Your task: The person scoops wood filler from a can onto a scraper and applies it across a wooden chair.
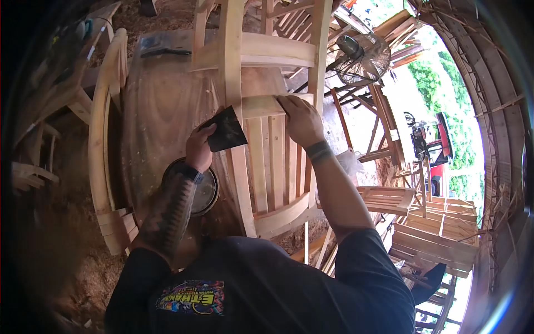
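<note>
A pale wooden chair (278, 51) fills the middle, over a brown table (158, 103). Just left of the chair's slats, the left hand (199, 147) pinches a dark sheet (229, 131) — thumb on top, other fingers hidden behind. The right hand (305, 123) has its fingers closed over the chair's rail. Left of the chair, a round tin (216, 192) sits partly covered by the left forearm; farther left stands a curved frame (98, 133). Right of the chair — a fan (364, 58) and slatted panels (384, 199).
</note>
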`<state>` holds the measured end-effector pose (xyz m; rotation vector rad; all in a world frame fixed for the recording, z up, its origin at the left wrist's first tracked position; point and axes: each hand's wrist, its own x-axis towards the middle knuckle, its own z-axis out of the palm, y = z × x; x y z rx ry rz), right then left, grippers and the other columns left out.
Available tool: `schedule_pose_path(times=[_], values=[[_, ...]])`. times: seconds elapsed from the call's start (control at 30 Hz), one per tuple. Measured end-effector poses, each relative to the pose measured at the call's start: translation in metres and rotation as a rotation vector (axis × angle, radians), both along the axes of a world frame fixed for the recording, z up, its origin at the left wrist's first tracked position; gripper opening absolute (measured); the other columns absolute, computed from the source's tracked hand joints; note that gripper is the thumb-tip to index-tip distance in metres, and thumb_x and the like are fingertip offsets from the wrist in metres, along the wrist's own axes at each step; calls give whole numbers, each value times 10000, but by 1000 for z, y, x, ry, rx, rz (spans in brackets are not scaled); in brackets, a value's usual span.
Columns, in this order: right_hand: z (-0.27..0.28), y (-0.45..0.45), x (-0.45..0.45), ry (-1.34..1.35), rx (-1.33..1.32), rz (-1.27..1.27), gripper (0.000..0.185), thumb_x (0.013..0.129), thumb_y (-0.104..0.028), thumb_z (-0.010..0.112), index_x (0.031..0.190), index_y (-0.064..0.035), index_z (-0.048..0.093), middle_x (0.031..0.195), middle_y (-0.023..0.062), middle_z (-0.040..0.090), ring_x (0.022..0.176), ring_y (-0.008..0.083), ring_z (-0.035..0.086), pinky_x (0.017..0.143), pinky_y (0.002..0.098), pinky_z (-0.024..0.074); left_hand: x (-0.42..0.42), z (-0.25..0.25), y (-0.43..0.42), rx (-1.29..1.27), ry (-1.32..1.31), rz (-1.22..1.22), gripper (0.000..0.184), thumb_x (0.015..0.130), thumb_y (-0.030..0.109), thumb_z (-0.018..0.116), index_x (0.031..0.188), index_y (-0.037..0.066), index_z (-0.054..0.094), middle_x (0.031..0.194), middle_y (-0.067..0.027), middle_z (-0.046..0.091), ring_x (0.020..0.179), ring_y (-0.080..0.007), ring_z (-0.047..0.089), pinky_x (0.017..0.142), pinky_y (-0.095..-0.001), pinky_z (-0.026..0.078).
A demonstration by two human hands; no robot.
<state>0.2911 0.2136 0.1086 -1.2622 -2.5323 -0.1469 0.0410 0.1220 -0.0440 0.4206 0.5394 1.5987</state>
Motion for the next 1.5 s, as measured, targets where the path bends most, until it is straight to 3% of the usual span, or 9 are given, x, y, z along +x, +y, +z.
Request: schedule_pose_path(times=[0.27, 0.37, 0.47, 0.6, 0.77, 0.87, 0.97, 1.07, 1.5], values=[[-31, -32, -11, -38, 80, 120, 508, 851, -66, 605, 1356, -103, 646, 1272, 105, 649, 1190, 324, 617, 1038, 451, 493, -8, -5, -6, 98, 498, 68, 383, 1049, 135, 560, 1344, -105, 602, 1303, -149, 703, 1179, -196, 677, 1062, -329, 509], [-39, -35, -6, -81, 159, 139, 534, 847, -77, 602, 1380, -97, 630, 1282, 103, 649, 1209, 318, 611, 1051, 446, 480, -4, -11, 5, -12, -49, -37, 374, 1032, 131, 583, 1323, -103, 617, 1299, -159, 701, 1163, -208, 686, 1053, -343, 518], [-37, -34, 5, -85, 105, 177, 542, 855, -60, 581, 1395, -82, 613, 1285, 122, 646, 1221, 331, 600, 1052, 457, 474, -4, 5, -2, -12, -84, -47, 372, 1013, 132, 610, 1306, -95, 631, 1301, -166, 698, 1161, -228, 689, 1055, -348, 519], [-30, -27, 5, -48, 91, 18, 567, 845, -46, 568, 1411, -32, 578, 1281, 151, 630, 1214, 351, 586, 1052, 468, 467, -5, -58, 15, 61, 360, 108, 384, 998, 139, 629, 1315, -78, 631, 1301, -165, 698, 1164, -248, 691, 1063, -359, 521], [-66, -51, -24, -26, 165, -33, 567, 854, -37, 541, 1421, -4, 551, 1251, 170, 619, 1205, 364, 579, 1030, 472, 471, -3, 9, -3, -59, -57, -19, 387, 1010, 149, 612, 1328, -71, 630, 1311, -157, 695, 1176, -238, 686, 1063, -353, 520], [-58, -60, -22, 54, 65, -25, 524, 857, -36, 537, 1377, -35, 607, 1226, 164, 642, 1158, 360, 614, 1014, 469, 488, -5, -14, 6, -33, -70, -36, 386, 1019, 142, 599, 1341, -70, 623, 1318, -156, 690, 1193, -232, 678, 1068, -342, 515], [-44, -34, 3, 130, -26, -148, 469, 861, -27, 532, 1310, -59, 664, 1186, 180, 675, 1087, 382, 654, 967, 465, 524, -5, -10, 1, 47, 447, 74, 387, 1036, 139, 575, 1353, -79, 609, 1323, -157, 687, 1203, -227, 672, 1072, -335, 511], [-25, -9, 18, 234, -11, -311, 418, 857, -12, 510, 1230, -41, 698, 1162, 205, 698, 1017, 415, 680, 909, 475, 559, -1, 15, -5, 22, 44, -1, 393, 1057, 136, 530, 1371, -92, 592, 1336, -159, 681, 1208, -221, 668, 1073, -329, 508], [-10, 20, 12, 183, -261, -267, 417, 865, -76, 523, 1236, -63, 713, 1193, 210, 713, 1101, 395, 684, 943, 479, 558, -3, -29, 9, 8, 198, 37, 410, 1047, 182, 553, 1348, -92, 605, 1318, -161, 690, 1188, -234, 682, 1058, -342, 518]])
